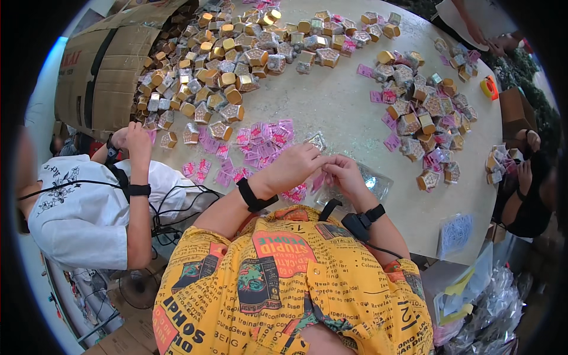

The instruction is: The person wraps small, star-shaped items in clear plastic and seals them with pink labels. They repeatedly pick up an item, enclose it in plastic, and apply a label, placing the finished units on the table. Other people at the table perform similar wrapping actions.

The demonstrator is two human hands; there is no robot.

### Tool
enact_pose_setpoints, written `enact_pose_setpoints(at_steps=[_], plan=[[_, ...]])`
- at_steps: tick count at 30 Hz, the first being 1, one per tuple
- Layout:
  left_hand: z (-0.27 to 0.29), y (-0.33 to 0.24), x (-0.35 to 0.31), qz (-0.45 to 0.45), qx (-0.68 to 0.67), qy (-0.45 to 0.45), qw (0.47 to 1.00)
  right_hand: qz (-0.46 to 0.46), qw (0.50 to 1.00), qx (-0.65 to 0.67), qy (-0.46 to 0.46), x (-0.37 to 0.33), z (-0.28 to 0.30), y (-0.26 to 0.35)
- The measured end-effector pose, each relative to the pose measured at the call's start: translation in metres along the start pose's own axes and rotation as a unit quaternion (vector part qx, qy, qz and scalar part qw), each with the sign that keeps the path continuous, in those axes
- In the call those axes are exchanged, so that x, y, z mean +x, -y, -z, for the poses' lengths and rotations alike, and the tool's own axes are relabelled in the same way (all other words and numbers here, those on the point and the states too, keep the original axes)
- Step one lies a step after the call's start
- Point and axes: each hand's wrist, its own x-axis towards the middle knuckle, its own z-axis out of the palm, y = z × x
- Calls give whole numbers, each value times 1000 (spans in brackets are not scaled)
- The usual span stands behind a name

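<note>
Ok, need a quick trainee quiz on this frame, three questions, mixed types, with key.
1. Multiple choice: what colour are the small tags heaped beside the wearer's left hand?
A green
B pink
C blue

2. True or false: the left hand and the right hand are spread wide apart, at opposite ends of the table.

3. Fill in: the large cardboard box, near the gold-toned pieces, is on the ____ side of the picture.

Key:
1. B, pink.
2. False; they are close together.
3. Left.
</note>
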Motion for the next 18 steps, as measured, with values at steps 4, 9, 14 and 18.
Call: enact_pose_setpoints(at_steps=[4, 9, 14, 18], plan=[[-9, 5, 0, 8, 15, 11, 1000, -51, 998, -23, -17, -5, 3, -2], [-5, 0, 9, -11, 4, -16, 1000, -58, 994, -93, -22, -6, 6, 7], [-11, 10, 7, 9, -9, 43, 999, -66, 994, -88, -19, 0, 10, 4], [-18, 14, 1, 88, -88, 51, 991, -52, 993, -108, -8, -1, 8, 6]])
